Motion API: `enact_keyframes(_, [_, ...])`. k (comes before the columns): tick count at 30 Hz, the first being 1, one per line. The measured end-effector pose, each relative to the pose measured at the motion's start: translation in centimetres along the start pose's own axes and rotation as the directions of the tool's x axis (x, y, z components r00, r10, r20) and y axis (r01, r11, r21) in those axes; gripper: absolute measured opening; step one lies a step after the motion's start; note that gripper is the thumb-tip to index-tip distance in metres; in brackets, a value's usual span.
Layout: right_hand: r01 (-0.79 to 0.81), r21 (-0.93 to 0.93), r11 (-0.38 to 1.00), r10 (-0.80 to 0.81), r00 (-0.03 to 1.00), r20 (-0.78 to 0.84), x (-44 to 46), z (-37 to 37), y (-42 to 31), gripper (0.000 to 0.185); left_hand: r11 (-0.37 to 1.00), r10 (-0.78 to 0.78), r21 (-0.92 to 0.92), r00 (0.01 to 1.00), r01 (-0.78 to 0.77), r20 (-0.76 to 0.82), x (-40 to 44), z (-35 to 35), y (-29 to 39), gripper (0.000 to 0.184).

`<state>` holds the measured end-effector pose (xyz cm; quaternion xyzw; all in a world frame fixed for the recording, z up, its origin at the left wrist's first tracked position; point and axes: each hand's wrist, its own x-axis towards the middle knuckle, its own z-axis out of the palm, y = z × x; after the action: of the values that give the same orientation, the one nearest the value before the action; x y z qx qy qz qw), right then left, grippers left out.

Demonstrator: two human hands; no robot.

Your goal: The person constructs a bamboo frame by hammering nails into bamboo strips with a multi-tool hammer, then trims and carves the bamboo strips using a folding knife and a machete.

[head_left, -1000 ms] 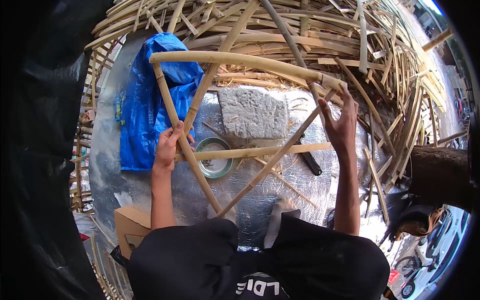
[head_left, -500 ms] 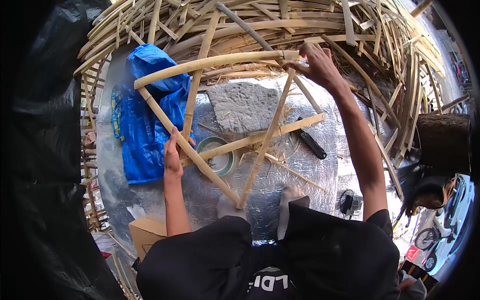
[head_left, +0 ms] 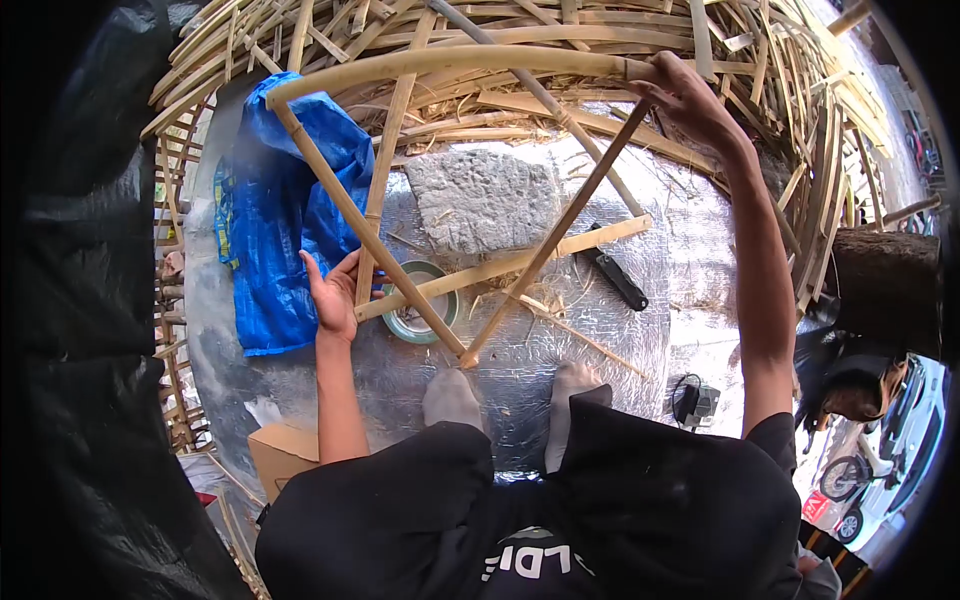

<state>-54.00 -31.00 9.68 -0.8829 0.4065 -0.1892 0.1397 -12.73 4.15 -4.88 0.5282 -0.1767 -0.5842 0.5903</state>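
Thin bamboo strips form an angular, star-like bamboo frame [head_left: 480, 60] in front of me. My right hand [head_left: 690, 100] grips its upper right corner, where the long top strip meets a slanting one. Two strips come together in a point near my feet. At the frame's left side, my left hand [head_left: 338, 295] has its thumb spread away, and its fingers reach behind an upright bamboo strip [head_left: 383, 180]. Whether those fingers press on the strip I cannot tell. Another strip [head_left: 500, 268] crosses low over a round green-rimmed bowl [head_left: 422, 325].
A rough stone slab [head_left: 482, 200] and a black-handled folding tool [head_left: 618, 280] lie on the silvery floor sheet [head_left: 520, 400]. A blue plastic sack [head_left: 285, 240] is at left, a cardboard box [head_left: 283, 455] below it. Split bamboo [head_left: 600, 45] is heaped at the back.
My right hand has moved up and right, lifting and tilting the frame's corner. My left thumb has come off the slanting strip, and the hand has opened. The lower point has shifted upward.
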Motion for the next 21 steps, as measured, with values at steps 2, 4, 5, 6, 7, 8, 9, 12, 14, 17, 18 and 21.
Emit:
enact_keyframes(2, [-0.024,-0.029,0.999,0.024,1.000,0.001,-0.7,-1.7,-0.3,0.043,1.000,-0.002,-0.014,1.000,0.002,-0.016,0.2,-0.4,-0.2,0.111])
enact_keyframes(4, [-0.110,0.103,0.989,0.118,0.990,-0.076,-1.6,-2.6,-1.5,0.045,0.999,-0.017,-0.043,1.000,0.016,-0.012,0.5,-0.5,-0.4,0.110])
enact_keyframes(5, [-0.179,0.172,0.969,0.193,0.979,-0.066,-2.0,-3.0,-2.3,0.046,0.999,-0.027,-0.034,1.000,0.027,-0.001,0.4,-0.4,-0.3,0.111])
enact_keyframes(6, [-0.163,0.220,0.962,0.188,0.977,-0.097,-2.4,-2.6,-1.5,0.046,0.999,-0.035,-0.023,0.999,0.036,0.008,0.2,-0.4,-0.1,0.112])
enact_keyframes(7, [-0.122,0.281,0.952,0.177,0.968,-0.180,-3.0,-2.6,-2.1,0.047,0.989,-0.057,-0.132,0.996,0.065,0.063,0.7,-1.0,-0.5,0.111])
enact_keyframes(8, [-0.078,0.340,0.937,0.172,0.951,-0.256,-4.0,-2.4,-2.9,0.048,0.989,-0.060,-0.128,0.995,0.069,0.076,0.8,-1.6,-0.9,0.111])
enact_keyframes(9, [-0.209,0.446,0.870,0.309,0.937,-0.163,-4.9,-2.1,-2.7,0.048,0.995,-0.051,-0.082,0.997,0.056,0.063,0.8,-1.8,-1.0,0.111])
enact_keyframes(12, [-0.241,0.710,0.661,0.311,0.950,0.033,-8.5,-0.3,-6.1,0.044,0.999,-0.039,0.009,0.996,0.038,0.083,0.6,-1.2,-1.0,0.110])
enact_keyframes(14, [-0.343,0.787,0.512,0.300,0.930,0.210,-10.3,1.6,-8.7,0.043,0.991,0.018,0.132,0.999,-0.013,-0.035,0.0,0.3,-0.3,0.111])
enact_keyframes(17, [-0.360,0.909,0.211,0.233,0.921,0.311,-11.9,7.5,-9.5,0.036,0.990,0.094,0.105,0.995,-0.090,-0.032,-0.7,0.7,-0.6,0.117])
enact_keyframes(18, [-0.340,0.936,0.088,0.238,0.920,0.312,-12.1,9.5,-9.7,0.036,0.990,0.123,0.069,0.992,-0.122,-0.011,-0.7,0.7,-0.7,0.119])
enact_keyframes(21, [-0.443,0.896,-0.040,0.292,0.852,0.434,-12.5,12.8,-11.3,0.037,0.982,0.150,0.126,0.986,-0.140,-0.078,-0.8,1.2,-0.9,0.117])
